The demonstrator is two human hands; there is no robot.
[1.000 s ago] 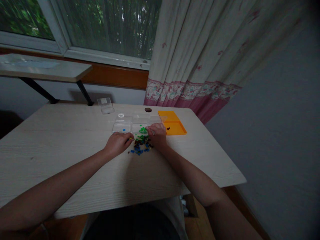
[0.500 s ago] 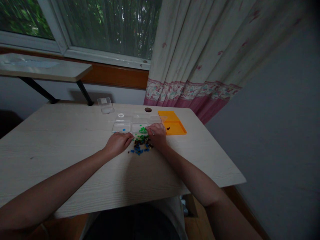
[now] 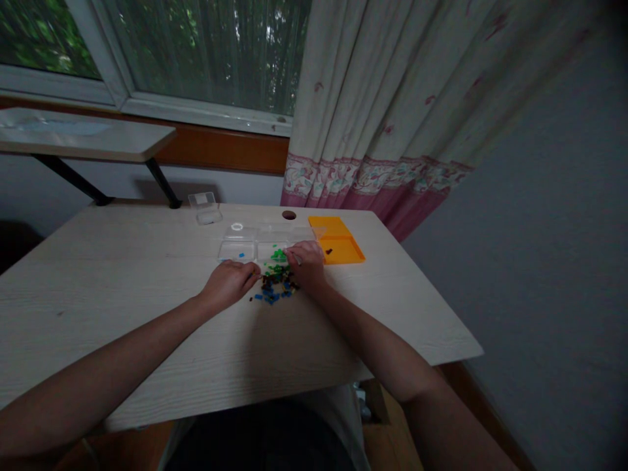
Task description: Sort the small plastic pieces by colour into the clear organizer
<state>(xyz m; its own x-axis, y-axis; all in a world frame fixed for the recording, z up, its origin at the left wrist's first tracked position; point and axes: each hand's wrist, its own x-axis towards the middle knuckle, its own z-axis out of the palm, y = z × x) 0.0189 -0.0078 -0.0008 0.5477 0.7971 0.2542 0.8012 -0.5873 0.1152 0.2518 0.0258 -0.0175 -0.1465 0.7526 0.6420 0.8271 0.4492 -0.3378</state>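
Note:
Small plastic pieces in blue, dark brown and yellow lie in a loose pile (image 3: 277,291) on the table, with green pieces (image 3: 279,255) at its far side. At the pile's left edge, my left hand (image 3: 230,282) has its thumb and fingers pinched together. What it holds, if anything, is too small to name. My right hand (image 3: 307,263) is over the right side of the pile, fingers closed near the green pieces; their contents cannot be made out. Just beyond both hands are clear plastic compartments (image 3: 237,249), one with a blue piece (image 3: 241,255) in it.
An open orange box (image 3: 349,256) with a dark piece (image 3: 329,251) inside lies right of my right hand. Farther back stands a small open clear box (image 3: 206,216). A raised shelf (image 3: 132,145) is at the left, a curtain (image 3: 373,131) behind the table (image 3: 147,275).
The view has shifted slightly. My left fingertips have dipped a little toward the pile, while my right hand stays in nearly the same place.

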